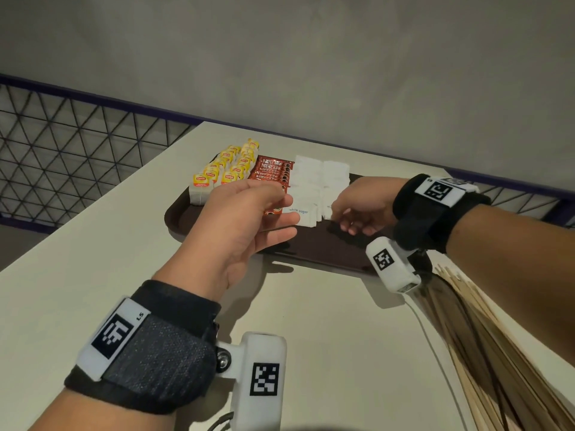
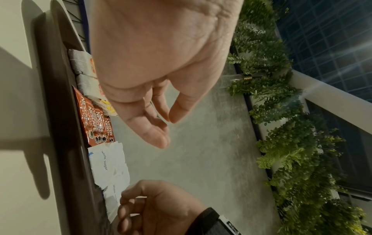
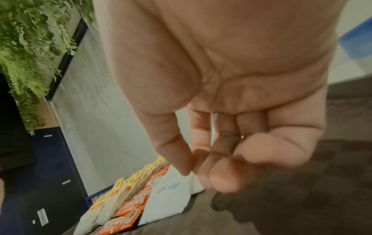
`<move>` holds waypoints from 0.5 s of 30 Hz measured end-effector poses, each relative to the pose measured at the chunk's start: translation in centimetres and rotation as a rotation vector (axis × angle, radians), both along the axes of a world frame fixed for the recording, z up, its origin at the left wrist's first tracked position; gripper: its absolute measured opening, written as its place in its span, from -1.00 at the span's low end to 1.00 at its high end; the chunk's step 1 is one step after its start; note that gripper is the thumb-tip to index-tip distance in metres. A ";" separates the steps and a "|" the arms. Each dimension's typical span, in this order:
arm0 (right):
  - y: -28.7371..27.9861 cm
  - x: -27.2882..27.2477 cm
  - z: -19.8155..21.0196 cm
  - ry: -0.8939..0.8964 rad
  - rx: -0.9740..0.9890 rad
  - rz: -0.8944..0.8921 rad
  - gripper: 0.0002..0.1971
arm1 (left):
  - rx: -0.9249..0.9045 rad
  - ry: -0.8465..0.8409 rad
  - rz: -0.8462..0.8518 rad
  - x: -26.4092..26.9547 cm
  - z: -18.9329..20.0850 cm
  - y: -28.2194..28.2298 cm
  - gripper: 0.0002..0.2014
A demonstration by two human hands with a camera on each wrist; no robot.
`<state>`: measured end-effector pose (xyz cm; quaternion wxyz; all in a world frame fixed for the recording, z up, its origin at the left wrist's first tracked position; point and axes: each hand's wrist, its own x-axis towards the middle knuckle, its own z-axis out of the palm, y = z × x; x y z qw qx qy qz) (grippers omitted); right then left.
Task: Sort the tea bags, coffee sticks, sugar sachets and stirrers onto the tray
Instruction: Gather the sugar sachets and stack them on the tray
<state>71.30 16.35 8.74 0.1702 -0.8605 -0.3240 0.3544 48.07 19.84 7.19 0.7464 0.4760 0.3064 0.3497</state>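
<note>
Tray (image 1: 329,250): dark brown, on a pale table (image 1: 93,262), set toward the 12 o'clock end of the tabletop in the head view. Tea bags (image 1: 224,169): yellow-tagged, in two rows at the tray's 10 o'clock corner. Coffee sticks (image 1: 272,171): red, overlapped in one column, just beside the tea bags on their 3 o'clock side. Sugar sachets (image 1: 320,175): white, some reading "white sugar", in two columns touching the coffee sticks on the 3 o'clock side. Stirrers (image 1: 485,353): wooden, a fanned bundle lying on the table at 4 o'clock from the tray, off the tray, partly hidden under the right forearm. Left hand (image 1: 245,216): hovers over the near ends of the coffee and sugar columns, fingers loosely extended and relaxed, thumb apart; the left wrist view shows nothing between them. Right hand (image 1: 361,206): above the near end of the right sugar column, fingers curled downward with thumb and forefinger close together near a sachet's edge; whether it pinches the sachet or only touches it cannot be told. Wristbands (image 1: 146,346): black, with white marker tags, one on each wrist.
</note>
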 end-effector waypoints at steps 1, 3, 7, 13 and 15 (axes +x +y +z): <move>-0.2 0.1 0.1 -0.003 0.005 -0.009 -0.90 | 0.000 -0.001 0.000 0.0 0.0 0.0 -0.82; -0.2 0.1 0.0 0.005 0.006 -0.015 -0.88 | -0.002 0.007 -0.001 0.0 0.1 -0.2 -0.83; 1.4 -0.9 -0.9 0.059 -0.013 -0.034 -0.71 | 0.005 0.034 0.012 0.0 0.0 -0.2 -0.85; 2.8 -2.2 -1.8 0.016 -0.019 -0.027 -0.82 | 0.024 0.033 0.069 -0.3 0.1 0.4 -0.91; 2.8 -2.5 -2.0 0.025 -0.042 -0.014 -0.86 | 0.026 0.036 0.062 -0.3 0.1 0.3 -0.92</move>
